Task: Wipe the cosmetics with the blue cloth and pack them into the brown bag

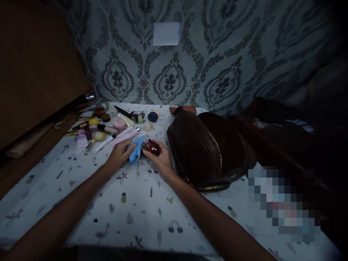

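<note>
My left hand (119,154) holds a light blue cloth (136,148) pressed against a small dark red bottle (152,147). My right hand (161,156) grips that bottle from the right, its gold-toned cap pointing left toward the cloth. Both hands meet over the printed white tablecloth (141,210), just left of a large brown leather bag (209,148).
Several cosmetics lie scattered at the table's far left: tubes, small jars, a pink tube (125,136), a dark blue jar (152,116). A wooden panel (32,72) rises on the left. Patterned wallpaper with a white note (166,33) stands behind. Dark furniture sits to the right.
</note>
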Demonstrator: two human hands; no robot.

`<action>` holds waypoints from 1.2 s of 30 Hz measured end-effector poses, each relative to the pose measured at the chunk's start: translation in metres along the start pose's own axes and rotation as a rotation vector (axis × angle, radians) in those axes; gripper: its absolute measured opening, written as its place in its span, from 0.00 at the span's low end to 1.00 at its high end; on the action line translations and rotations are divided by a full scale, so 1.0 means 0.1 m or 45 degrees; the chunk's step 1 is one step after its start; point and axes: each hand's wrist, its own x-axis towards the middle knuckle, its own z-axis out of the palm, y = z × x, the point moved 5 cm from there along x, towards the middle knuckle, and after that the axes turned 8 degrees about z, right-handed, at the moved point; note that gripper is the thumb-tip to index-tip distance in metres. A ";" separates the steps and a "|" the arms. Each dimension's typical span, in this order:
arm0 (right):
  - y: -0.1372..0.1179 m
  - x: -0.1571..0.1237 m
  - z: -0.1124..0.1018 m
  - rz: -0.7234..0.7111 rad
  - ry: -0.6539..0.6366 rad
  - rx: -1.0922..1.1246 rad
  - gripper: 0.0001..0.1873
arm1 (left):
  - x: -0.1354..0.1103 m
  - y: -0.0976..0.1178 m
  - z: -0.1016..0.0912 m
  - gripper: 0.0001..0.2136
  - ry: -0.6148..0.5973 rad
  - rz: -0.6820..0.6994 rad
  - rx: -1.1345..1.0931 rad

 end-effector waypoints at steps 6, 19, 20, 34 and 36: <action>-0.11 -0.05 0.02 0.133 -0.132 0.146 0.22 | -0.06 0.12 0.00 0.18 0.088 0.354 0.208; -0.26 -0.15 0.08 -0.069 -0.341 -0.082 0.19 | -0.12 0.13 0.13 0.27 -0.140 0.315 0.189; -0.26 -0.16 0.08 -0.101 -0.347 -0.109 0.19 | -0.11 0.12 0.13 0.26 -0.129 0.278 0.159; -0.20 -0.17 0.09 -0.355 -0.340 -0.244 0.37 | -0.05 0.06 0.12 0.18 0.001 -0.155 -0.394; -0.22 -0.18 0.10 -0.350 -0.353 -0.240 0.39 | -0.06 -0.01 0.17 0.20 -0.020 -0.310 -0.556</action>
